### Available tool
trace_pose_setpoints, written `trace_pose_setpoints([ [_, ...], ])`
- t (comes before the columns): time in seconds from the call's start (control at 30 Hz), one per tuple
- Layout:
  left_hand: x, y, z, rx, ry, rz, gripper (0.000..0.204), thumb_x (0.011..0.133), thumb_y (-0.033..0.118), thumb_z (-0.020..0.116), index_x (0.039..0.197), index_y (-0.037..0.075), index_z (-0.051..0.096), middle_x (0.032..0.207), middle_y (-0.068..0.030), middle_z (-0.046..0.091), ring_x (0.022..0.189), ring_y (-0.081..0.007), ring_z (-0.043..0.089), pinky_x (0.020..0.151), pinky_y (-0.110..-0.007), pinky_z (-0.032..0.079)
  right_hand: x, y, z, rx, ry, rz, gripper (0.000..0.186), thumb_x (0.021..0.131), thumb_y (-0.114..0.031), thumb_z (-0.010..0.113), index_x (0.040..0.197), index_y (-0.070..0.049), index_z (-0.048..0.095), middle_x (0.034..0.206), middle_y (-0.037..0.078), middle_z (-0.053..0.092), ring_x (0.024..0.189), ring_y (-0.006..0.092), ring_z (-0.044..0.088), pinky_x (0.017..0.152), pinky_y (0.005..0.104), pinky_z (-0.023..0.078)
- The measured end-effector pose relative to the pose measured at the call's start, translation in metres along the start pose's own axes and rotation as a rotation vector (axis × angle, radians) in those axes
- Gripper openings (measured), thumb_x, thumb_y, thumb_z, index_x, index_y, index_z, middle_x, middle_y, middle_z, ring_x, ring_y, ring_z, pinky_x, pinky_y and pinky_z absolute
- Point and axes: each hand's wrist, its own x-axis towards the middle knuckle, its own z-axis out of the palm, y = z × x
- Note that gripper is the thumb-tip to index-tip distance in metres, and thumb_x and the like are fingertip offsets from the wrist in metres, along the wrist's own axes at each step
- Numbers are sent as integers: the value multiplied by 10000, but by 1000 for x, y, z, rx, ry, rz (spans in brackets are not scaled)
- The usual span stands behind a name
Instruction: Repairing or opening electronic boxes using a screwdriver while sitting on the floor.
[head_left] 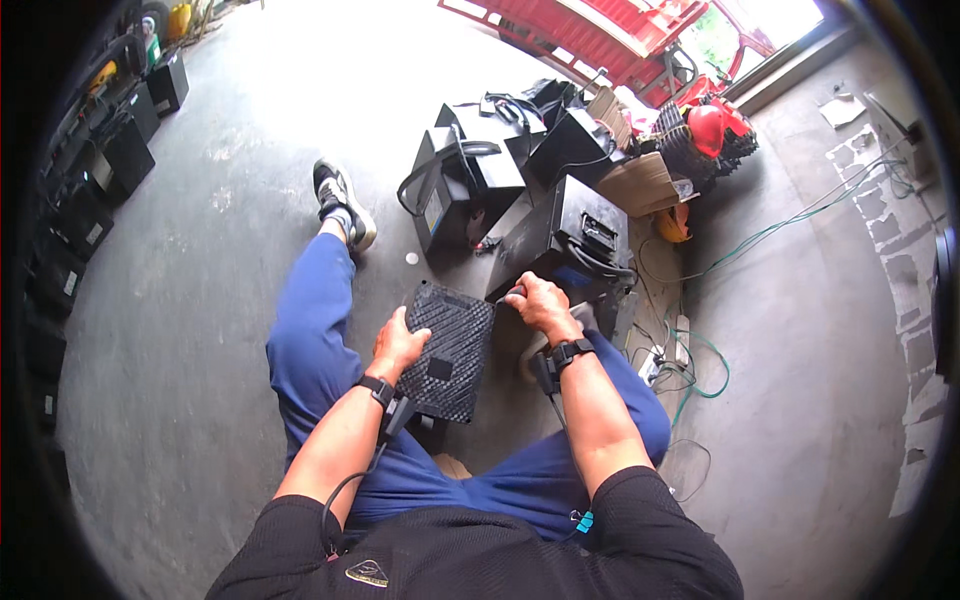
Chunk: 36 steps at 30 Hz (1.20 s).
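Between my knees is a black rectangular panel (450,350) with a ridged surface, small holes near its corners and a plain square patch. My left hand (400,345) is closed on its left edge, thumb lying over the top face. At the panel's upper right corner, my right hand (543,303) is closed round a small dark handle (516,294); its exact kind is too small to tell. Just beyond that hand stands a black metal box (560,235) with a carrying handle and a coiled black cable. What lies under the panel is mostly hidden.
More black boxes with cables (465,190) stand ahead. A cardboard piece (640,185) and a red helmet (706,128) lie beyond them. Power strips (682,340) and green wires are at my right. Black boxes (125,155) line the left side; a red vehicle frame (590,40) is at the back.
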Motion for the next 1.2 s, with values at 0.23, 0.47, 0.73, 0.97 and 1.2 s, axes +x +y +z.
trace_pose_setpoints([
  [0.23,5,-9,10,-8,31,-44,805,773,325,755,1434,3,428,1300,-261,595,1230,-369,571,1047,-417,441,3,-6,-7,33,-59,20,344,832,-359,746,1047,-118,628,1007,108,722,1000,328,677,841,439,532],
  [0.47,18,-27,23,-67,43,-39,805,771,302,775,1422,-26,434,1329,-268,574,1235,-358,572,1048,-406,439,23,0,-22,-108,-205,-157,438,835,-421,731,1049,-53,630,982,184,709,988,368,673,831,452,534],
  [0.73,25,-33,33,-94,39,0,770,801,285,778,1401,-65,444,1328,-288,568,1237,-346,573,1046,-383,439,33,31,-23,20,-302,-415,433,835,-373,743,999,-16,561,918,213,696,922,412,668,783,485,527],
  [0.97,25,-35,38,-170,-17,-5,693,828,265,760,1372,-61,480,1211,-231,658,1123,-272,639,980,-348,473,32,51,-22,284,-190,-416,346,816,-324,739,946,-57,562,847,169,696,835,384,680,735,486,530],
  [1.2,30,-40,39,-44,51,34,675,842,301,744,1361,-51,494,1203,-226,664,1122,-309,642,968,-361,478,11,108,-198,1043,254,-336,275,844,-197,679,1047,-27,601,941,107,674,778,154,663,698,284,528],
])
